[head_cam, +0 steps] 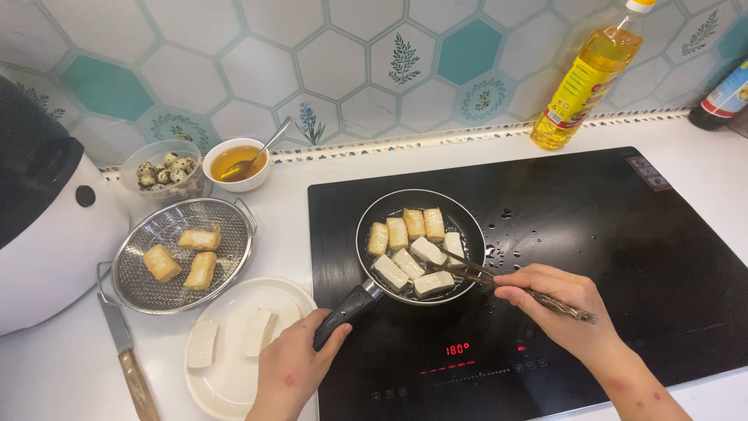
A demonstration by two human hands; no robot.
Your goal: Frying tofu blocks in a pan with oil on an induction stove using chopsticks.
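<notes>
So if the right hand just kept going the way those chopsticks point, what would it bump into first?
Probably the pale tofu pieces in the frying pan. The right hand points its chopsticks leftward into the pan, their tips already at or just above the pieces; contact is hard to judge from above.

You've got a white countertop (54, 366) running the whole frame, with a black induction hob (623, 257) set into its right half. On the hob, center frame, sits a small dark frying pan (460, 214). Along the left edge of the frame there's a bulky white and black appliance (39, 210). Just right of it sits a round metal mesh strainer (140, 288), and below that, lower center-left, a white plate (226, 382), with a wooden-handled knife (128, 362) lying at lower left. Up by the tiled wall are a clear bowl of speckled eggs (166, 173) and a small white bowl of amber liquid (238, 162). Upper right: a yellow oil bottle (584, 78), plus a dark bottle (721, 101) at the frame edge.
</notes>
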